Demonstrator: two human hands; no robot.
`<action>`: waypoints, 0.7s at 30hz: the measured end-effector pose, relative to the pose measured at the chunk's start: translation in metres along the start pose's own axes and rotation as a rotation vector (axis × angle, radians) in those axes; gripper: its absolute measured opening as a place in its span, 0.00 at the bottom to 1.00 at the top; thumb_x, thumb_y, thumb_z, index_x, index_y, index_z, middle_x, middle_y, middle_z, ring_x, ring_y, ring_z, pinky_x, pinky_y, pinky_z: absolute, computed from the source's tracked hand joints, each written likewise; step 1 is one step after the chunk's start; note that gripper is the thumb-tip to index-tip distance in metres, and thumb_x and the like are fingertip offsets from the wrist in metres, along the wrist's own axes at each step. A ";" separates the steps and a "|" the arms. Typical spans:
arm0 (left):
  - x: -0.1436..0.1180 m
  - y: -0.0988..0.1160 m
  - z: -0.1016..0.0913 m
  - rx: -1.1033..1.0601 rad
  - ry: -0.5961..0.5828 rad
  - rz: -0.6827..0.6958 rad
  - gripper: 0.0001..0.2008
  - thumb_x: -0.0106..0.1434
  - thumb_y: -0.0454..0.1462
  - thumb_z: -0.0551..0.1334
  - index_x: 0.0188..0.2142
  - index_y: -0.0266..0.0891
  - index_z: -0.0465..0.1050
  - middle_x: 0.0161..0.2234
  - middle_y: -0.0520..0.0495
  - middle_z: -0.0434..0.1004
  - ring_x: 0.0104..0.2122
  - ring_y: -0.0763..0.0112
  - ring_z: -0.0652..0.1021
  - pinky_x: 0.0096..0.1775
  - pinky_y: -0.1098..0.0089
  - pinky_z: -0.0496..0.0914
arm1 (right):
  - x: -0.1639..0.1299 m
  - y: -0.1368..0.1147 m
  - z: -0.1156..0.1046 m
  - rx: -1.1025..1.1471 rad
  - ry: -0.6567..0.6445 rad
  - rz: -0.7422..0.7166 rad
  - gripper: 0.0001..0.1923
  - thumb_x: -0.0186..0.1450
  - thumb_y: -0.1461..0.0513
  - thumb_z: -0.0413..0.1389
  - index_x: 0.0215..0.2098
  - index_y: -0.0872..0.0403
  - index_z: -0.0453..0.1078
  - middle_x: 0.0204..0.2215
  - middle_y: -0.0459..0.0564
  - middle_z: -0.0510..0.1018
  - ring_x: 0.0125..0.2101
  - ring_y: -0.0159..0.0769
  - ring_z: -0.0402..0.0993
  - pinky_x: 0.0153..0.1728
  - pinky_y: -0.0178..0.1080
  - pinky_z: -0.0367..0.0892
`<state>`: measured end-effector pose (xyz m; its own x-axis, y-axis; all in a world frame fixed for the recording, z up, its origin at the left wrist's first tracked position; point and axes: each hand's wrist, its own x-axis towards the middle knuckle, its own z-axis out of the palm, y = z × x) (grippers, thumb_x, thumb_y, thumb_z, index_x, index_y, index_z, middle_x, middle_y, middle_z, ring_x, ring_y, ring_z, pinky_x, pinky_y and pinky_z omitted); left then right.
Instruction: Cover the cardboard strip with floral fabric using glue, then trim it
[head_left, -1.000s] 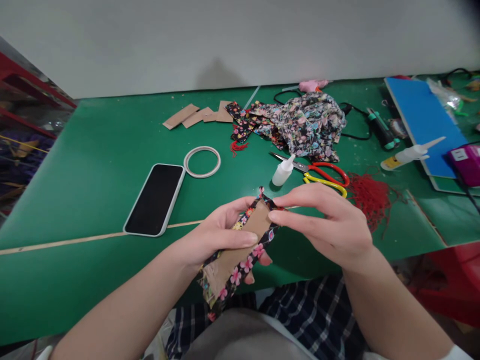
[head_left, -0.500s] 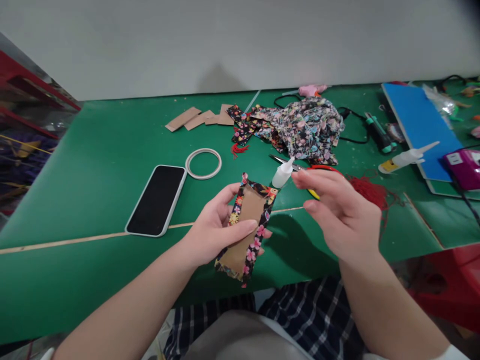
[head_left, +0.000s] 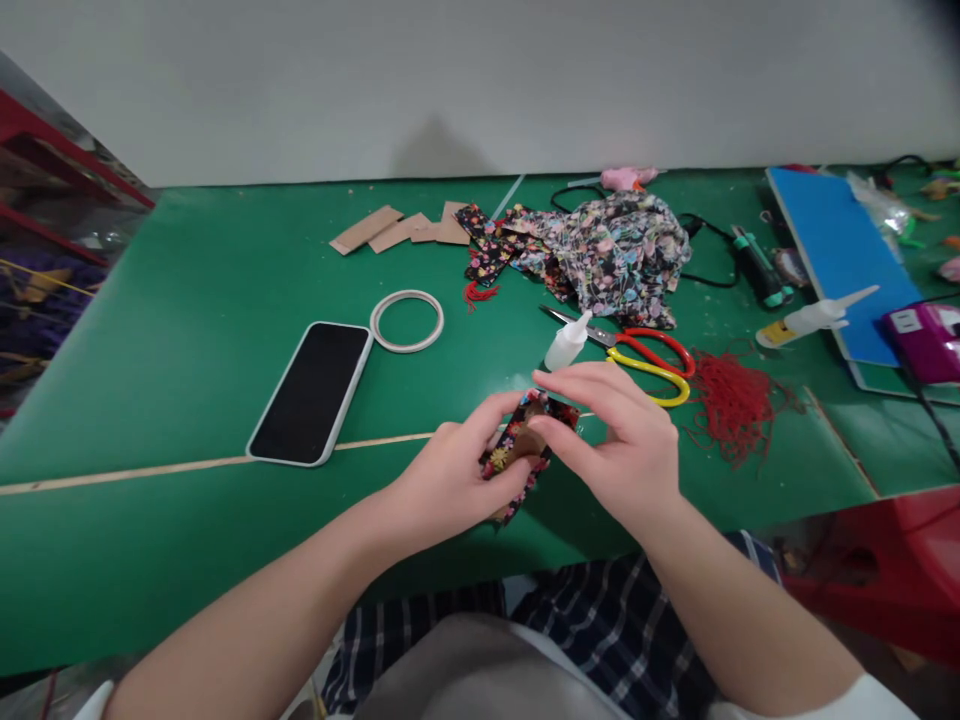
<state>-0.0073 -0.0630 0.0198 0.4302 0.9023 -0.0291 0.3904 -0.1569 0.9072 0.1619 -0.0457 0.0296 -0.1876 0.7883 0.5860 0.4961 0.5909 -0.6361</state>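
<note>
My left hand (head_left: 457,465) grips a piece of brown cardboard edged with black floral fabric (head_left: 516,448), its thumb lying across the face. My right hand (head_left: 615,435) is at the top end of the same piece, thumb and fingers bent around that edge. Much of the piece is hidden behind both hands. Just beyond them stands a small white glue bottle (head_left: 566,343) with a pointed tip. Scissors (head_left: 651,358) with one red and one yellow handle lie behind my right hand. Red thread (head_left: 731,400) is heaped to their right.
A phone (head_left: 311,395) and a ring-shaped roll (head_left: 407,321) lie to the left. Behind are cardboard pieces (head_left: 367,229), crumpled floral fabric (head_left: 622,255) and a pink glue gun (head_left: 628,178). At right are a cutter (head_left: 757,268), another glue bottle (head_left: 806,322) and a blue board (head_left: 847,250).
My right hand has come left and down onto the top end of the fabric-edged cardboard, uncovering the scissors. The piece now tilts and shows less of its face.
</note>
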 end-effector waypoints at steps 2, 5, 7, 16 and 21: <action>0.001 0.000 -0.001 0.037 0.009 0.018 0.21 0.60 0.34 0.59 0.52 0.44 0.59 0.21 0.61 0.72 0.17 0.81 0.71 0.20 0.82 0.62 | -0.001 0.000 0.003 -0.022 0.046 -0.029 0.09 0.57 0.66 0.60 0.37 0.57 0.75 0.32 0.52 0.79 0.35 0.33 0.74 0.38 0.38 0.71; 0.001 0.000 -0.001 0.057 0.024 0.020 0.22 0.60 0.35 0.59 0.53 0.46 0.58 0.22 0.60 0.72 0.17 0.82 0.71 0.20 0.83 0.61 | -0.002 0.001 0.006 -0.046 0.106 -0.079 0.07 0.57 0.69 0.59 0.35 0.54 0.75 0.31 0.49 0.79 0.34 0.33 0.74 0.37 0.40 0.72; 0.001 -0.001 0.000 0.062 0.019 0.014 0.22 0.60 0.35 0.59 0.53 0.46 0.58 0.22 0.60 0.72 0.17 0.82 0.71 0.19 0.82 0.61 | -0.002 0.003 0.007 -0.063 0.125 -0.106 0.08 0.57 0.69 0.58 0.34 0.53 0.74 0.30 0.48 0.79 0.33 0.33 0.74 0.37 0.40 0.72; 0.003 0.005 -0.004 0.069 -0.039 -0.057 0.21 0.59 0.34 0.58 0.53 0.43 0.58 0.20 0.61 0.70 0.17 0.80 0.70 0.20 0.81 0.61 | -0.004 0.003 0.010 -0.124 0.133 -0.167 0.10 0.57 0.70 0.58 0.36 0.53 0.73 0.31 0.48 0.78 0.34 0.34 0.74 0.38 0.41 0.72; 0.002 0.001 -0.002 0.037 -0.010 -0.036 0.21 0.60 0.35 0.59 0.53 0.43 0.59 0.21 0.60 0.71 0.18 0.80 0.71 0.22 0.80 0.63 | -0.007 0.006 0.011 -0.162 0.129 -0.242 0.14 0.56 0.71 0.59 0.39 0.51 0.73 0.32 0.50 0.78 0.34 0.36 0.73 0.36 0.42 0.72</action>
<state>-0.0072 -0.0604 0.0217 0.4234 0.9035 -0.0661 0.4361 -0.1393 0.8891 0.1566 -0.0458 0.0158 -0.2128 0.5941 0.7757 0.5807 0.7154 -0.3886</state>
